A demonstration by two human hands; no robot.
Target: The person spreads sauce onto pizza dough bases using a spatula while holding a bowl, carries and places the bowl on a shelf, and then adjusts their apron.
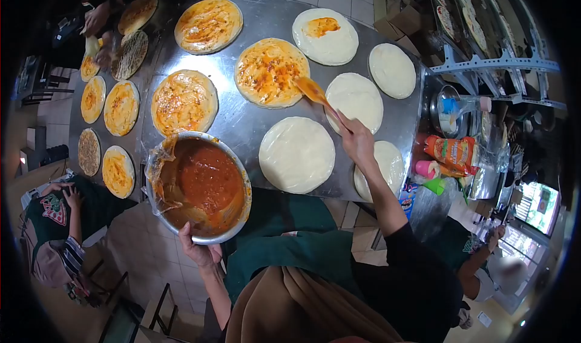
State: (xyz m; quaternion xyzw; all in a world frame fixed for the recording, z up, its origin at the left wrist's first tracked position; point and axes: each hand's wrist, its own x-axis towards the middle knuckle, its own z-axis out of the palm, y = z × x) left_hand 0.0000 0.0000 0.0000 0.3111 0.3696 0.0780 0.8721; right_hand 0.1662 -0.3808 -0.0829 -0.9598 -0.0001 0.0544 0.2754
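Note:
My left hand (198, 246) grips the lower rim of a metal bowl (247, 188) with red-orange sauce (209, 176) inside. In my right hand (357, 138) is the handle of an orange-stained spatula (311, 90). The spatula's head touches the right side of a sauce-covered dough round (266, 70). Just above it to the right, another dough round (339, 46) carries a small patch of sauce. Plain dough rounds (296, 155) lie below and beside the spatula, one of them partly under my right forearm. Two more sauced rounds (184, 104) are at the left.
The metal table (242, 128) holds several more topped rounds (121, 108) at its left part. Co-workers stand at the lower left (54, 222) and lower right (478, 264). At the right are an orange packet (451, 152), a steel bowl (437, 110) and a rack (496, 67).

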